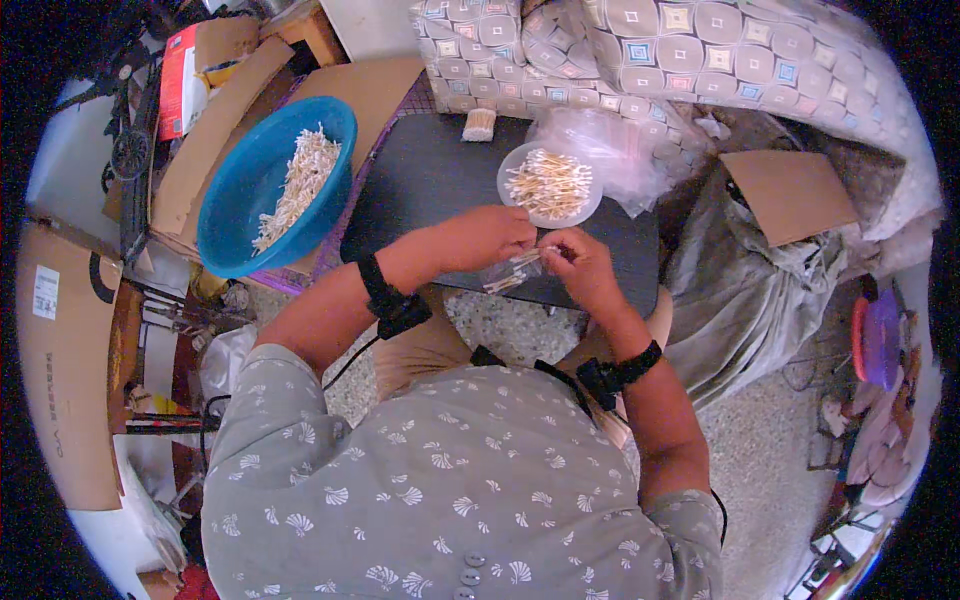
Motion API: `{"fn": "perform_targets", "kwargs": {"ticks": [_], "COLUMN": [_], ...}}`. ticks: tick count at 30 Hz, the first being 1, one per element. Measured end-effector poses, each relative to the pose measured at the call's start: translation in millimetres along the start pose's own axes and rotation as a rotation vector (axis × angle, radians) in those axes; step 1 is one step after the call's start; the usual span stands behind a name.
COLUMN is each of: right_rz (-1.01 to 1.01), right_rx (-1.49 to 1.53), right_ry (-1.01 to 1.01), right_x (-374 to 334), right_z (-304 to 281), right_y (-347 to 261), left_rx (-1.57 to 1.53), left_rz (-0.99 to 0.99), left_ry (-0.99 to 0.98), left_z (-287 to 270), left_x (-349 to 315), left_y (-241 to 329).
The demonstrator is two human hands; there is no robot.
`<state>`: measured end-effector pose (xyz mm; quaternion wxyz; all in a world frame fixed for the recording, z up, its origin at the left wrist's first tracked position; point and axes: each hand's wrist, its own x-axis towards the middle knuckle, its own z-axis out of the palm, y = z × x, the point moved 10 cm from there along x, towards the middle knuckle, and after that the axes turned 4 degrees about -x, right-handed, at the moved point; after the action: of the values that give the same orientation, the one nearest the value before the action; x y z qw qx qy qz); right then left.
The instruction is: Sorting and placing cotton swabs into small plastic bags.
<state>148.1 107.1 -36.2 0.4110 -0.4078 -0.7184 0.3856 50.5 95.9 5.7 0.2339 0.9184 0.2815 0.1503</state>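
Observation:
Both my hands are close together over the near edge of a dark table [420, 190]. Between them hangs a small clear plastic bag [513, 273] with several cotton swabs in it. My left hand [490, 236] pinches the bag's upper edge from the left. From the right, my right hand [583, 268] grips it with closed fingertips. Just beyond my hands stands a white bowl [507, 193] heaped with cotton swabs [550, 183], their tips yellowish. A bundle of swabs [479, 124] stands upright at the table's far edge.
A blue basin [228, 205] with a pile of white swabs [300, 185] sits left of the table, on cardboard [345, 85]. Clear plastic bags [610, 150] lie behind the bowl. A patterned sofa [690, 50] borders the far side. Grey cloth [745, 300] and a cardboard piece [790, 195] are at right.

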Motion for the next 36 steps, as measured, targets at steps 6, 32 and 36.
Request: {"fn": "perform_targets", "kwargs": {"ticks": [6, 32, 36], "right_rz": [-0.089, -0.163, -0.148], "right_rx": [-0.174, -0.286, -0.306], "right_ry": [-0.013, 0.024, 0.034], "right_x": [1, 2, -5], "right_z": [0, -9, -14], "right_y": [-23, -39, -22], "left_rx": [-0.020, 0.042, 0.122], "left_rz": [-0.027, 0.020, -0.071], "left_ry": [0.038, 0.203, 0.155], "left_z": [2, -48, -71], "left_x": [-1, -26, -37], "left_y": [-2, -7, -22]}}
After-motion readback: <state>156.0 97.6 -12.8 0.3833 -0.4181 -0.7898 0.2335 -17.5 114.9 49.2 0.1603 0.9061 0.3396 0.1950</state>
